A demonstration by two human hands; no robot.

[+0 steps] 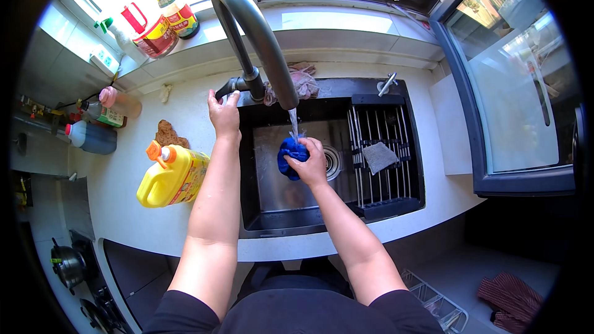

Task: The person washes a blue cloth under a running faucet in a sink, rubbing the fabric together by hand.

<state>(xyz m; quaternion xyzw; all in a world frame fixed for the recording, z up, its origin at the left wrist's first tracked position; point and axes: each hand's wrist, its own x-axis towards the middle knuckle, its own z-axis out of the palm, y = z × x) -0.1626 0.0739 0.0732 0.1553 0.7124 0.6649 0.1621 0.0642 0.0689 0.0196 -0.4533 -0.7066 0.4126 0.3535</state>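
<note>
My left hand (224, 113) rests on the handle of the dark grey tap (257, 34) at the back left of the sink. Water runs from the spout onto a blue cloth (289, 153). My right hand (311, 164) is shut on that cloth and holds it under the stream, over the steel sink (272, 201). The drain shows just right of the hand.
A yellow detergent jug (171, 176) with an orange cap lies on the white counter left of the sink. A brown sponge (168, 134) sits behind it. A dark rack (380, 148) with a grey cloth spans the sink's right side. Bottles stand on the window sill and far left.
</note>
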